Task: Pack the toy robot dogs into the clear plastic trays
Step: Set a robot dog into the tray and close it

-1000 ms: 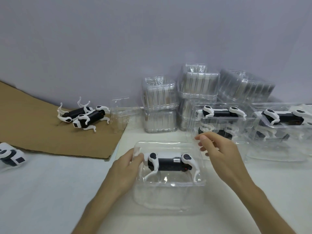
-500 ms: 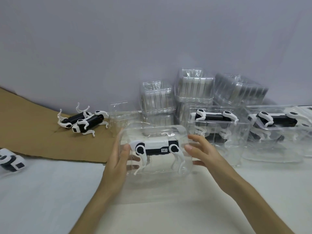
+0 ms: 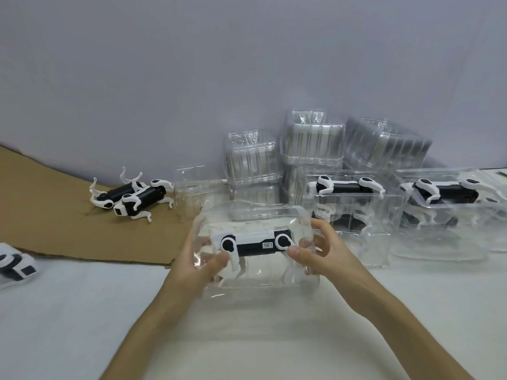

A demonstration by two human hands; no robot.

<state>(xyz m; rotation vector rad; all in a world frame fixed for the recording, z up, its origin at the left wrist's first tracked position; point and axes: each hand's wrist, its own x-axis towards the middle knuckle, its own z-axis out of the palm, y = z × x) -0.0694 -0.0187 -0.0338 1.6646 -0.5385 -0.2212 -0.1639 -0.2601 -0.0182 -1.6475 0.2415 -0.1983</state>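
A black and white toy robot dog (image 3: 253, 244) lies inside a clear plastic tray (image 3: 255, 218) that I hold tilted above the white table. My left hand (image 3: 192, 259) grips the tray's left end, fingers behind and thumb in front. My right hand (image 3: 321, 250) grips its right end the same way. Two loose dogs (image 3: 131, 197) lie on the brown cardboard at the left. Part of another dog (image 3: 15, 266) shows at the left edge.
Packed trays with dogs (image 3: 354, 204) (image 3: 450, 198) are stacked at the right. Stacks of clear trays (image 3: 312, 144) stand against the grey wall, and one single tray (image 3: 197, 187) sits by the cardboard sheet (image 3: 55, 223). The white table (image 3: 82, 311) spreads in front.
Both hands took the tray by its ends and lifted it off the table, tipping it so the dog's side faces me.
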